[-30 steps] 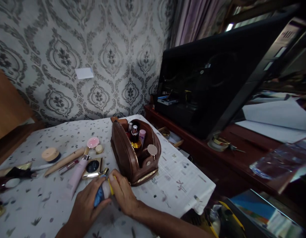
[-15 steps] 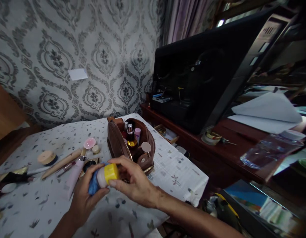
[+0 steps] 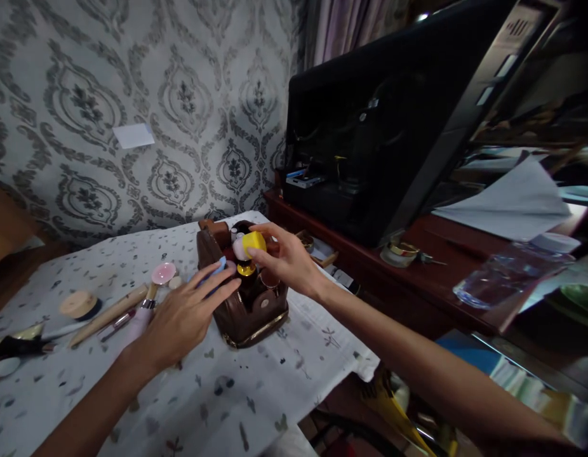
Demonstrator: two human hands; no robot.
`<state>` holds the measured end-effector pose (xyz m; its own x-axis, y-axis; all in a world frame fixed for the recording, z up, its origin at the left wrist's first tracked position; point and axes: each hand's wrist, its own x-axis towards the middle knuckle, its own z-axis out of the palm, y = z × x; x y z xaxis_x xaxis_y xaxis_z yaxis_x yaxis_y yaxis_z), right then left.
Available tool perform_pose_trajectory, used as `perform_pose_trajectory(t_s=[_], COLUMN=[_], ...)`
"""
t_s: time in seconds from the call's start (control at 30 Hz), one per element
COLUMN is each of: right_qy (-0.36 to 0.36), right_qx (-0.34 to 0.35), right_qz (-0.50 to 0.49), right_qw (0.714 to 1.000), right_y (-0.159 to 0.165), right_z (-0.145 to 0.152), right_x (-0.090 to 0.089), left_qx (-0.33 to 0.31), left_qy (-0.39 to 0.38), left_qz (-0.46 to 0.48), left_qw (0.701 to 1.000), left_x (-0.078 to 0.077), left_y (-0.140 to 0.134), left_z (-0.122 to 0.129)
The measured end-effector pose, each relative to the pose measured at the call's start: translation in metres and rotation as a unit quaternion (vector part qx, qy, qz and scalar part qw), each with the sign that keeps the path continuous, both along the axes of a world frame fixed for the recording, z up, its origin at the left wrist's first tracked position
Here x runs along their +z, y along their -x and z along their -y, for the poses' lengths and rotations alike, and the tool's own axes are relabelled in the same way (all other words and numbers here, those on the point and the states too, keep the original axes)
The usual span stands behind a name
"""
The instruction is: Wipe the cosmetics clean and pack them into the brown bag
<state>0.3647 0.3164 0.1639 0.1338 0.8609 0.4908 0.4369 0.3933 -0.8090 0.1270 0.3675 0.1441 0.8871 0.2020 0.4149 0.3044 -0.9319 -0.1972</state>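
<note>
My right hand [image 3: 291, 260] pinches a small whitish bottle [image 3: 240, 249] by its yellow cap, above the opening of the brown cosmetic bag [image 3: 251, 327]. The bag is unzipped and holds several containers, among them a bottle with an amber-yellow base [image 3: 246, 269]. At the bag's left rim is my left hand [image 3: 187, 314], its fingers extended over a crumpled blue cloth [image 3: 220, 265] that shows beneath them. Most of the cloth is hidden by that hand. Behind the left hand lies a pale pink tube [image 3: 138, 320].
Left on the patterned tablecloth [image 3: 218, 393] are a pink round compact [image 3: 164, 273], a round beige-topped container [image 3: 78, 304], a long wooden handle [image 3: 108, 315] and brushes. A large black appliance [image 3: 360, 139] stands to the right, near a clear plastic bottle [image 3: 508, 273].
The yellow-capped bottle has left the blue cloth in my left hand. My right hand has carried it up and away over the bag; my left hand has moved to the bag's rim.
</note>
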Motion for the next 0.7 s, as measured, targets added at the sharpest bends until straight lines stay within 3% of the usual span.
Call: perform_pose_trajectory(t_s=[0.13,0.27,0.43,0.57,0.7], right_qy=[0.037,0.090,0.134,0.166,0.217], right_qx=[0.026,0.092,0.175,0.247,0.264], right_qz=[0.157,0.333,0.441,0.470,0.457], right_qw=[0.987,0.934,0.870,0.831,0.821], right_y=[-0.009,-0.004,0.010,0.012,0.010], right_z=[-0.020,-0.035,-0.054,-0.074,-0.091], right_x=[0.000,0.012,0.029,0.033,0.025], left_qx=[0.008,0.011,0.022,-0.004,-0.054], left_qy=[-0.012,-0.024,-0.026,-0.014,0.010], left_qz=[0.021,0.038,0.041,0.028,-0.013], left_qw=[1.000,0.999,0.999,1.000,0.998], left_x=[-0.006,-0.011,-0.013,-0.001,0.024], left_y=[0.006,0.006,0.005,0.003,-0.007], left_z=[0.001,0.004,0.007,0.006,0.000])
